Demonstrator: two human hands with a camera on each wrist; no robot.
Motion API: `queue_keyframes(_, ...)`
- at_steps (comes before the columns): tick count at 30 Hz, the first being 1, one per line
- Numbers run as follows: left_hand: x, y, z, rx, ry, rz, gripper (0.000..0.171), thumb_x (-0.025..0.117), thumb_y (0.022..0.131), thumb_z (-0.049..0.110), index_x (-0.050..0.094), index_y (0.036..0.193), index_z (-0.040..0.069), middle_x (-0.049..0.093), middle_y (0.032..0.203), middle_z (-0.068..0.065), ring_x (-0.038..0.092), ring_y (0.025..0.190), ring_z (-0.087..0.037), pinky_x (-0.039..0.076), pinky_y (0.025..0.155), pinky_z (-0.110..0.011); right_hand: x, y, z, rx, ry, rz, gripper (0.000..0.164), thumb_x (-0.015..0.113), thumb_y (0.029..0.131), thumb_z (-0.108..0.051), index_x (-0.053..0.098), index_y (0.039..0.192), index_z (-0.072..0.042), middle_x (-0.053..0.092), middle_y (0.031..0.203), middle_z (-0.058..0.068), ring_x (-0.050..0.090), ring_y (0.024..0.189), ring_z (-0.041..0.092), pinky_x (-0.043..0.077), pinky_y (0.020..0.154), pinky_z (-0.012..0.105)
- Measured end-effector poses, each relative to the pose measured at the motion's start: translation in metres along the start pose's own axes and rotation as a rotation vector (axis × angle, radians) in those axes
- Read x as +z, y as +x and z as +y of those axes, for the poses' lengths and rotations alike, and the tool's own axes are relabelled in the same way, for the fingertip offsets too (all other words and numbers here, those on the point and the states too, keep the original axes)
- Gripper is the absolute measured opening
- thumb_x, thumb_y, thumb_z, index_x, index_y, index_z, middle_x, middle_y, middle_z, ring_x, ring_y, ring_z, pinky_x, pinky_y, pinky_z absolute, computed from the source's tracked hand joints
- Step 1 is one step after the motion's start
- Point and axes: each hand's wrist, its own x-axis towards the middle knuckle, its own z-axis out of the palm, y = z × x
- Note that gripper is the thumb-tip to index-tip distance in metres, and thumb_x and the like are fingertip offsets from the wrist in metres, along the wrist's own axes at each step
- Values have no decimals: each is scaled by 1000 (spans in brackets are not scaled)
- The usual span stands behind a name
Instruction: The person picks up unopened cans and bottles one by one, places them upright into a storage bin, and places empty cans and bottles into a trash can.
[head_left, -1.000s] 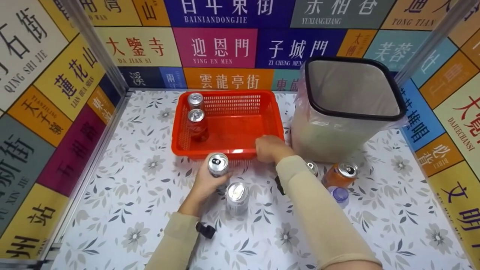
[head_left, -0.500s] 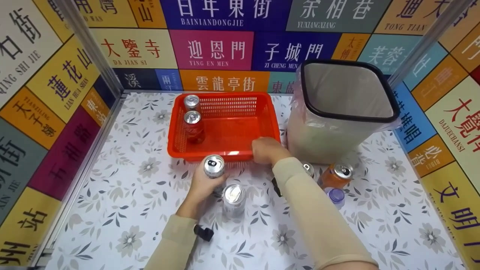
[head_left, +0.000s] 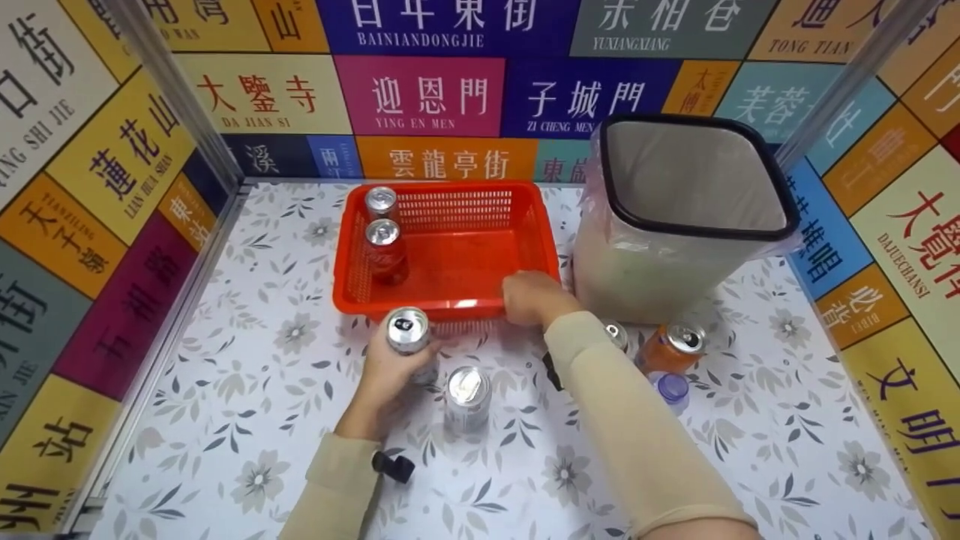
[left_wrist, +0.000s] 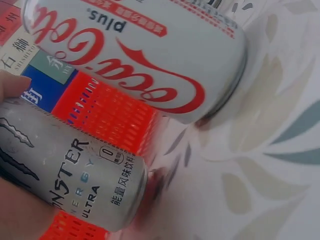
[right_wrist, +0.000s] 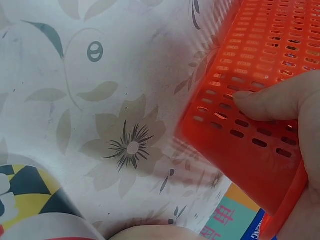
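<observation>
My left hand point(head_left: 386, 371) grips a silver Monster Energy can point(left_wrist: 95, 175), held upright just in front of the red plastic basket point(head_left: 480, 304). Right beside it, a white Coca-Cola Plus can point(head_left: 468, 401) stands on the table. My right hand point(head_left: 536, 298) holds the basket's front right rim, its thumb point(right_wrist: 267, 102) pressed on the slotted outer wall. Inside the basket, along its left side, stand a red Coca-Cola can point(head_left: 386, 255) and, behind it, another can point(head_left: 381, 201) whose label is mostly hidden.
A bin point(head_left: 645, 277) with a black rim and clear liner stands right of the basket. In front of it are an orange can point(head_left: 671, 352), a partly hidden can point(head_left: 616, 335) and a bottle with a purple cap point(head_left: 673, 388). Printed panels wall the table's back and sides.
My left hand has shifted a little left with the Monster can, away from the Coca-Cola Plus can. My right hand stays on the basket's rim. The head view has shifted slightly.
</observation>
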Motion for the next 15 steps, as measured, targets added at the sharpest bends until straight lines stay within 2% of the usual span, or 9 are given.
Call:
queue_keyframes(6, -11, 0, 23, 78, -40, -28, 52, 88, 77, -5, 63, 124, -3, 74, 110, -15, 68, 109, -21, 49, 107, -34, 1, 1, 0, 10, 8, -1, 11, 64, 90, -10, 69, 99, -7, 68, 103, 14, 62, 94, 33, 54, 93, 45)
queue_keyframes(15, -21, 12, 67, 135, -255, -32, 49, 85, 76, -11, 66, 120, 1, 74, 108, -11, 71, 106, -25, 54, 105, -37, 3, 2, 0, 4, -12, 11, 9, 63, 89, -11, 69, 93, -6, 69, 99, 15, 62, 90, 34, 54, 88, 46)
